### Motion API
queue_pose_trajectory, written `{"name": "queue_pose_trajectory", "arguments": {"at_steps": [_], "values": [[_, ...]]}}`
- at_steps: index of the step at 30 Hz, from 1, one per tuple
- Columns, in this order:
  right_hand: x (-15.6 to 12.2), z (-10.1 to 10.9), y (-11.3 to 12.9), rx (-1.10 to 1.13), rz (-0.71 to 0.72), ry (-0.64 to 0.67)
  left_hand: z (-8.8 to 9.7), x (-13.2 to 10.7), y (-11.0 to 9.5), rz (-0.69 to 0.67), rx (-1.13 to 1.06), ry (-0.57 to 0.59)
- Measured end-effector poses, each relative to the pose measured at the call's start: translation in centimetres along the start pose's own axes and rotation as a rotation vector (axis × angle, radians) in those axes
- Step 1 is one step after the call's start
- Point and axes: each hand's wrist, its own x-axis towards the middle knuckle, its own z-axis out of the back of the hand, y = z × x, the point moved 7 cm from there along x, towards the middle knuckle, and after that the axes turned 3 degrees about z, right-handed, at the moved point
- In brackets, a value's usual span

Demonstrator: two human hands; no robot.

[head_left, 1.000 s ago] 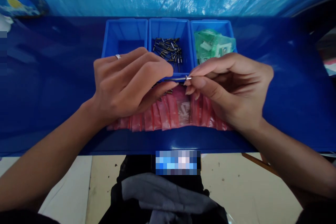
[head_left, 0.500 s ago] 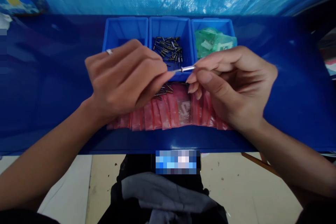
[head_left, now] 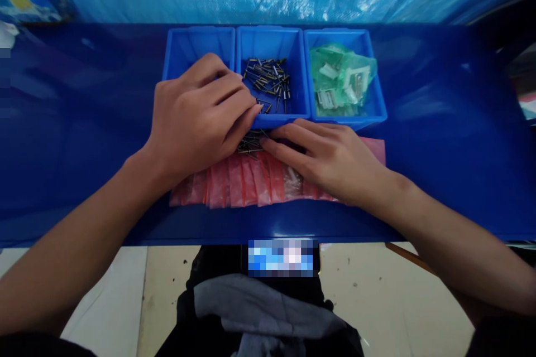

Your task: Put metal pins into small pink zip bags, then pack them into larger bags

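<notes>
Blue desk (head_left: 84, 122) carries red bags (head_left: 234, 184), loose rivets (head_left: 250, 144) on them. My left grip (head_left: 196, 117) curls over the rivets, closed or not I cannot tell; my right grip (head_left: 330, 159) lies flat and open beside them.

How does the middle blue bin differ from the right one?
The middle blue plastic bin holds dark metal pins; the right blue plastic bin holds green plastic bags. The left hand overlaps the middle bin's front corner; nothing covers the right bin. Both share shape and colour.
</notes>
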Motion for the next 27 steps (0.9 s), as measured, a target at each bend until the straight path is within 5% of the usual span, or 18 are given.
{"name": "queue_pose_trajectory", "arguments": {"at_steps": [8, 13, 21, 27], "values": [[-0.3, 0.3, -0.8, 0.076, -0.092, -0.061, 0.8, 0.3, 0.2, 0.115, -0.067, 0.036], [-0.9, 2.1, -1.1, 0.243, -0.106, -0.327, 1.5, 0.5, -0.6, 0.026, -0.065, -0.053], [-1.5, 3.2, -3.4, 0.855, -0.557, -0.577, 2.7, 0.7, -1.7, -0.091, -0.111, -0.097], [-1.7, 2.9, -3.4, 0.932, -0.588, -0.654, 3.1, 0.8, -1.9, -0.104, -0.161, -0.133]]}}
